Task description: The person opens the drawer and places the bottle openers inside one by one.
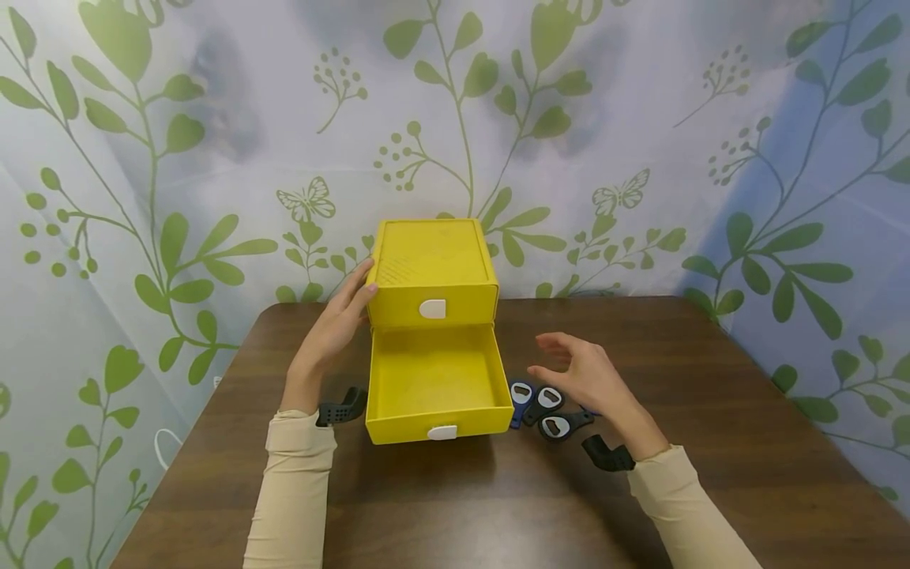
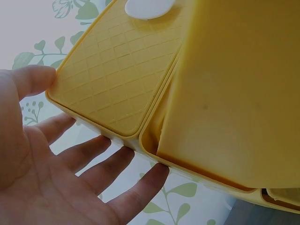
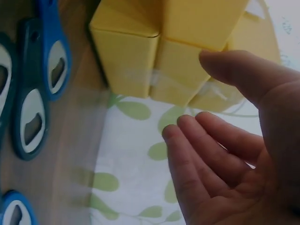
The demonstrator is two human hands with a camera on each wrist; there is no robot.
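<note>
A yellow drawer unit [image 1: 435,253] stands at the back of the table, its upper drawer closed. Below that, a drawer [image 1: 437,375] with a white pull tab [image 1: 442,432] is pulled out, and its yellow floor shows. My left hand [image 1: 334,324] touches the unit's left side with spread fingers; in the left wrist view, its fingertips [image 2: 159,171] rest along the edge. My right hand [image 1: 586,375] hovers right of the drawer, loosely bent and holding nothing. Near it lie several bottle openers, including a blue one [image 1: 521,399] and a black one [image 1: 562,427].
Behind the brown table [image 1: 441,506] hangs a pale curtain [image 1: 640,103] with green leaf prints, close to the unit's back. The pulled-out drawer juts forward over the table, its right front corner beside the openers. Each wrist wears a black mount [image 1: 607,454].
</note>
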